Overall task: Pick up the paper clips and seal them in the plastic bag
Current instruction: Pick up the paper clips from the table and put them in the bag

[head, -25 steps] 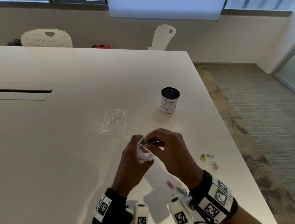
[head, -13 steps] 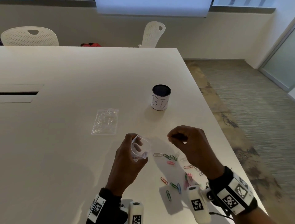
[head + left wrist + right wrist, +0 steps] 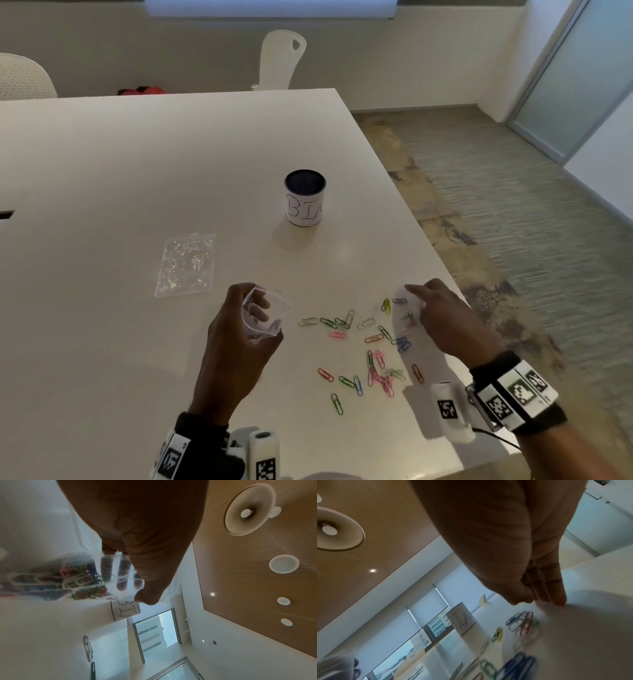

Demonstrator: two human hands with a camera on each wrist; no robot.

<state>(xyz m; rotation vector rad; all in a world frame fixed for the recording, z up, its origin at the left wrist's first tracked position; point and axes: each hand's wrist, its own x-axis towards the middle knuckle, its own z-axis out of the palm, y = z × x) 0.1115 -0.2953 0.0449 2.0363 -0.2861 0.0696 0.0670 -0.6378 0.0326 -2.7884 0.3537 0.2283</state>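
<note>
My left hand (image 3: 239, 329) holds a small clear plastic bag (image 3: 265, 313) by its mouth, just above the white table. Through the bag wall in the left wrist view, several coloured clips (image 3: 68, 582) lie inside the bag, with my fingers (image 3: 122, 574) behind the plastic. Several loose coloured paper clips (image 3: 373, 342) are scattered on the table to the right of the bag. My right hand (image 3: 419, 301) hovers low over the far-right clips with nothing in it. In the right wrist view its straight fingertips (image 3: 556, 599) come down just beyond a red and blue clip cluster (image 3: 524, 624).
A dark cup with a white label reading BIN (image 3: 304, 198) stands behind the clips. A second clear bag (image 3: 186, 263) lies flat at the left. The table's right edge (image 3: 445, 270) runs close by my right hand, with carpeted floor beyond. White chairs stand at the far side.
My right hand left the bag's mouth and swung right and down to the clips near the table edge. My left hand kept hold of the bag.
</note>
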